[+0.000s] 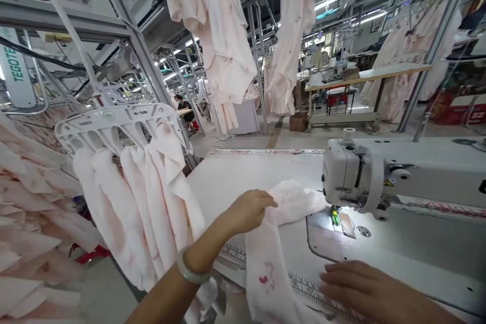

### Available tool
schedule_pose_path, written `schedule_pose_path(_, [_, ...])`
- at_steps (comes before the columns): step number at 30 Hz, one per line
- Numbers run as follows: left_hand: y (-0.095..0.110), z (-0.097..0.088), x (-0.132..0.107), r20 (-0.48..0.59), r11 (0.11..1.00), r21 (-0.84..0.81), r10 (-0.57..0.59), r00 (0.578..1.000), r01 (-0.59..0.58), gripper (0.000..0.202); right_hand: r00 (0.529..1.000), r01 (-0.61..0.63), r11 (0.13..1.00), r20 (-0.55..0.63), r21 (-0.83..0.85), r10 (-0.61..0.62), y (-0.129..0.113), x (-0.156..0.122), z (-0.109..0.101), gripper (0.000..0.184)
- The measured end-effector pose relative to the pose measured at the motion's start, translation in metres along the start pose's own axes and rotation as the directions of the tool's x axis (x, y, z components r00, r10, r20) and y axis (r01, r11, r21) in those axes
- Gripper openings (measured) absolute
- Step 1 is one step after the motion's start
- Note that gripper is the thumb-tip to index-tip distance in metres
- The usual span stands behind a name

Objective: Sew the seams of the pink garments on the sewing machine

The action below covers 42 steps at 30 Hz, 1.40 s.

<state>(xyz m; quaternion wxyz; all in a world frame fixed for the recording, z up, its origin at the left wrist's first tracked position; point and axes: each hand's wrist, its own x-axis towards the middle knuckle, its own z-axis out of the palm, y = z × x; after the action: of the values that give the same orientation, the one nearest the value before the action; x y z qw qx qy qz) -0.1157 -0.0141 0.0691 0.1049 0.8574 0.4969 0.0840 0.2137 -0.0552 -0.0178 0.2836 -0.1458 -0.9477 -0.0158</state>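
Observation:
A pale pink fabric piece [261, 253] with a small pink embroidered motif lies bent across the white sewing table [243, 169] and droops over its front edge. My left hand [246, 211], a pale bangle on its wrist, is closed on the fold of this piece. Beside the front edge, to the right of the fabric, my right hand [360, 283] has its fingers stretched out and holds nothing. The white sewing machine [345, 177] stands at the right, with a green-marked presser foot [334, 216] over the metal plate. One end of the fabric reaches close to the machine head.
At the left, a white clip hanger [125, 116] holds several pale pink pieces [140, 212]. More pink pieces [224, 45] hang overhead. A printed ruler [304, 283] runs along the table's front edge. Farther back are another worktable [372, 76] and a seated person [186, 111].

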Motion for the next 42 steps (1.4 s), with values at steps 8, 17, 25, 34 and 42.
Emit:
schedule_pose_path(8, [0.018,0.050,0.100,-0.037,0.924,-0.036,-0.382,0.924,0.380,0.038,0.999,-0.017,0.999,-0.052,-0.050,0.015,0.064,0.001,-0.019,0.033])
schedule_pose_path(17, [0.035,0.058,0.063,0.235,0.951,-0.262,-0.103,0.967,0.165,0.026,0.994,-0.027,0.997,-0.110,-0.071,0.019,0.042,-0.006,-0.006,0.056])
schedule_pose_path(25, [0.050,0.052,0.079,0.074,0.917,-0.266,-0.289,0.954,0.298,0.028,0.997,-0.003,0.999,0.077,-0.034,0.006,0.037,-0.012,-0.014,0.042])
schedule_pose_path(34, [0.079,0.081,0.033,0.083,0.972,-0.145,0.196,0.977,-0.183,0.041,0.994,-0.073,0.984,0.097,0.159,0.058,0.031,-0.001,-0.027,0.030])
schedule_pose_path(42, [0.042,0.076,0.078,0.094,0.855,-0.309,0.464,0.881,-0.417,0.046,0.996,-0.092,0.995,-0.008,0.030,0.093,0.038,-0.004,-0.024,0.029])
